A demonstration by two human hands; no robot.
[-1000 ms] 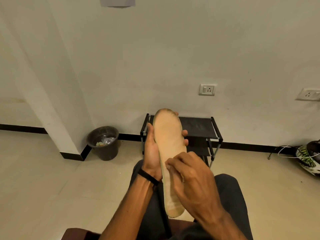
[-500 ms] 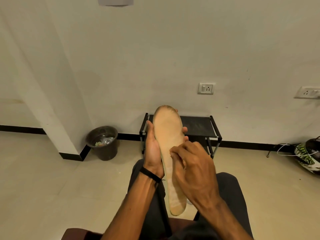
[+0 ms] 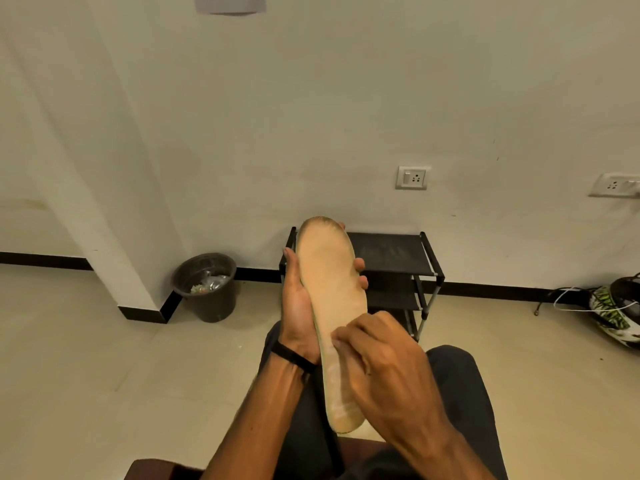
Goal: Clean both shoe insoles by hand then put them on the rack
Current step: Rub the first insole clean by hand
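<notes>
Tan foam insole (image 3: pixel 330 292) stands upright before you, toe at 12 o'clock, over your lap. Your left hand (image 3: pixel 298 303) grips it from behind, fingertips wrapping its right edge. Your right hand (image 3: pixel 381 368) presses curled fingers on the lower half, hiding part of the heel. Black rack (image 3: pixel 391 251) sits behind the insole, partly blocked. Bin (image 3: pixel 207 289) at 10 o'clock; helmet (image 3: pixel 616 306) with white cable at 3 o'clock; sockets on the wall.

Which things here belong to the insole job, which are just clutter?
Job: insole, held by left hand, rubbed by right hand; black rack by the wall.
Clutter: dustbin, helmet, white cable, wall sockets.
</notes>
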